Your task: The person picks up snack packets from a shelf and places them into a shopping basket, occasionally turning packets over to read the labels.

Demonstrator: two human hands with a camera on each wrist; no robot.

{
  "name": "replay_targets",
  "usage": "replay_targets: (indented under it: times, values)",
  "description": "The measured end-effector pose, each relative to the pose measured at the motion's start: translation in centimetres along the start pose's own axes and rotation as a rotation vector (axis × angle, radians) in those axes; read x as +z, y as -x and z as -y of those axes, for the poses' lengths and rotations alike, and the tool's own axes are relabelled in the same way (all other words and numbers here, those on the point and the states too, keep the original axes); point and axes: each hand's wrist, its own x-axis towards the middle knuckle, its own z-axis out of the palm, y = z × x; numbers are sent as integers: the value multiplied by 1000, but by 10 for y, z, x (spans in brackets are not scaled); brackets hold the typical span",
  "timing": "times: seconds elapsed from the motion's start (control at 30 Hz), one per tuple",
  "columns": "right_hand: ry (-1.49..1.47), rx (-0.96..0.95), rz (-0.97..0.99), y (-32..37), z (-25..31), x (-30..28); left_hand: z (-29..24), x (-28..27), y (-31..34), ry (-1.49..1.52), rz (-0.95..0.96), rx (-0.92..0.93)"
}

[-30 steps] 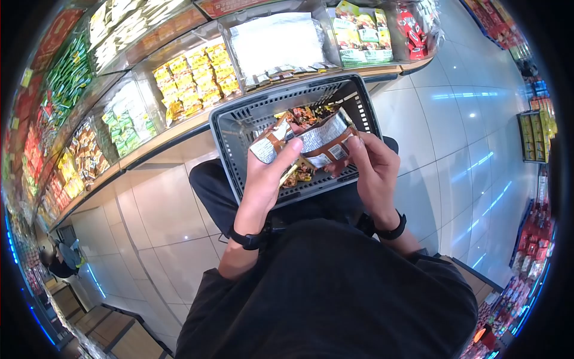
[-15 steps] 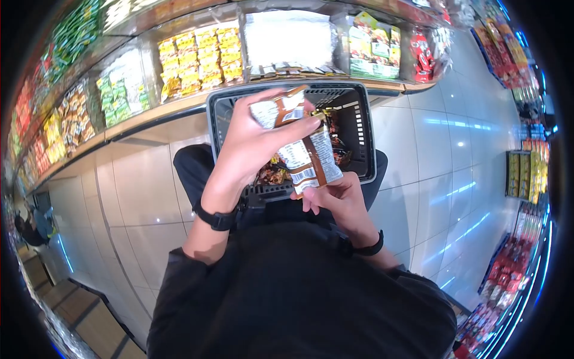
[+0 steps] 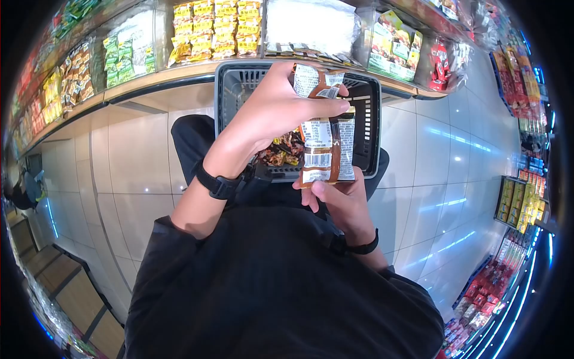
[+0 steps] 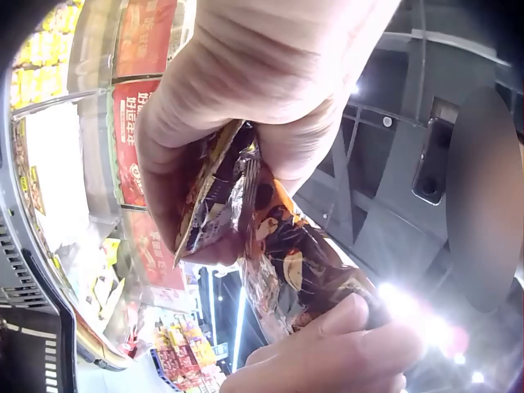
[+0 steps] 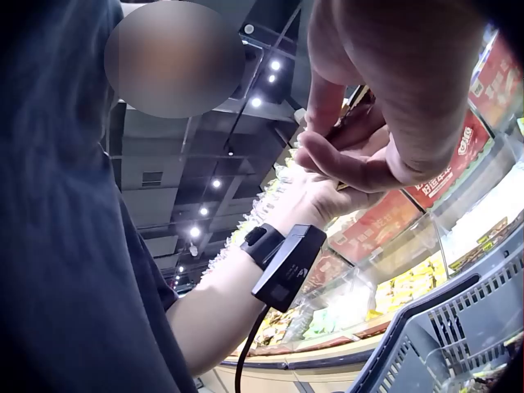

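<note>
In the head view my left hand (image 3: 278, 110) holds two small snack packets, backs up, its thumb lying across them. The lower packet (image 3: 323, 143) is white and brown with printed text and a barcode. Above the thumb shows the second packet (image 3: 306, 79), in similar colours. My right hand (image 3: 345, 200) pinches the bottom edge of the lower packet. The left wrist view shows the shiny dark front (image 4: 299, 262) of one packet, with pictures on it. Beneath the hands is a grey shopping basket (image 3: 220, 96), with several dark, colourful packets (image 3: 281, 152) inside.
A shelf edge (image 3: 191, 76) runs just beyond the basket. Its bins hold yellow packets (image 3: 215, 30), green packets (image 3: 122, 60) and red packets (image 3: 439, 63). Tiled floor (image 3: 430, 161) stretches right towards more displays. A person (image 3: 24, 188) is far left.
The packets have turned from lying slantwise to nearly upright in view. My right hand has shifted from their right side to the bottom edge, while the left hand has moved up over them.
</note>
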Motion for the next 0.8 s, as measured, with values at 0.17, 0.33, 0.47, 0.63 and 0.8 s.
replay_targets:
  times: [0.17,0.33,0.47,0.63,0.8]
  values:
    - [2,-37,11,0,-3,-1,5,-2,-3,2,-15,2]
    - [424,-569,-495,-9,-14,-4,41,-3,-9,-61,-308,167]
    - [1333,-865,-601,-16,-1,-15,48,21,13,312,-188,-149]
    - [1507,-682,-334,-10,4,-11,58,23,28,388,-136,-187]
    - [1061,-481,-295,-21,45,-28,67,14,31,575,-86,-309]
